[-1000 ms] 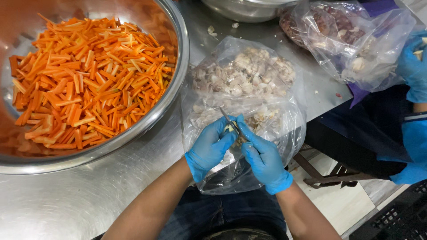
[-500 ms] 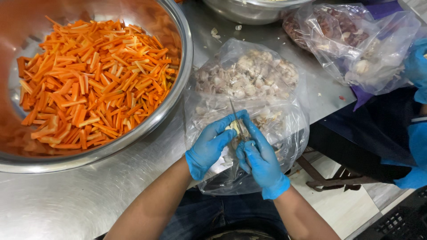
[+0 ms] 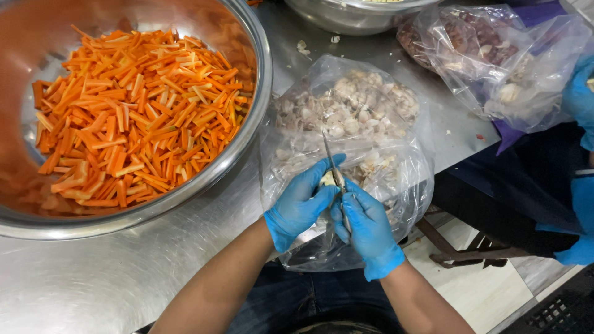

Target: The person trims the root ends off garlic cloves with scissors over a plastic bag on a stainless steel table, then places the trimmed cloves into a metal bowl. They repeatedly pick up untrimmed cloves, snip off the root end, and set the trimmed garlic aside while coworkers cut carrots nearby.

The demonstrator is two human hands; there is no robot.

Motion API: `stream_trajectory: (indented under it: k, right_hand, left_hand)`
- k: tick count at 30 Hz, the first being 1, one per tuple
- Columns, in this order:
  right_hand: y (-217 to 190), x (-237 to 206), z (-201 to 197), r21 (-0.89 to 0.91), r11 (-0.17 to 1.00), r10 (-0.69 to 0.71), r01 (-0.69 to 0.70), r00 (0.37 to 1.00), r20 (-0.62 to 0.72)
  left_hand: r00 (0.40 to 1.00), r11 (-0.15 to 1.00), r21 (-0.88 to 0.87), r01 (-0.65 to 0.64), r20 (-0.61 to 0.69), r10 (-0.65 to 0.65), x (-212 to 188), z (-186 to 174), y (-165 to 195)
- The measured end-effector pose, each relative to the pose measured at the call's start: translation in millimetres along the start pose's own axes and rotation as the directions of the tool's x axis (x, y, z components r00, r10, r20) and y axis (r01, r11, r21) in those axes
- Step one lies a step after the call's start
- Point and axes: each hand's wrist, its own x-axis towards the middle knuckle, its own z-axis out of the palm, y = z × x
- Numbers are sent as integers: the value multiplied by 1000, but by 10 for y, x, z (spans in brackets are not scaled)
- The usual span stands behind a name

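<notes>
A garlic clove (image 3: 326,180) is pinched in the left hand (image 3: 301,204) over the open bag (image 3: 346,154) at the worktop's front edge, and, with the knife (image 3: 332,162) gripped in the right hand (image 3: 366,226), a gloved thumb could be nicked if the blade slips.

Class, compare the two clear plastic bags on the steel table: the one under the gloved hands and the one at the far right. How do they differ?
The near bag holds pale garlic pieces; the far bag holds darker reddish pieces with some pale ones. The near bag hangs over the table edge beneath the left hand and right hand; the far bag lies by another person's glove. Both are crumpled and transparent.
</notes>
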Motion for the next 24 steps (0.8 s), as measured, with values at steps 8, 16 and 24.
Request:
stream_trajectory:
  k: [8, 16, 24]
  right_hand:
    - [-53, 137, -204, -31, 999, 15, -15, 1000, 0]
    - [-90, 535, -389, -79, 996, -52, 51, 999, -7]
    - [-277, 958, -530, -169, 985, -24, 31, 999, 40]
  left_hand:
    - [992, 959, -262, 112, -23, -122, 160, 45, -97]
    - [980, 846, -502, 180, 19, -197, 570, -182, -115]
    - [970, 942, -287, 174, -113, -214, 950, -273, 7]
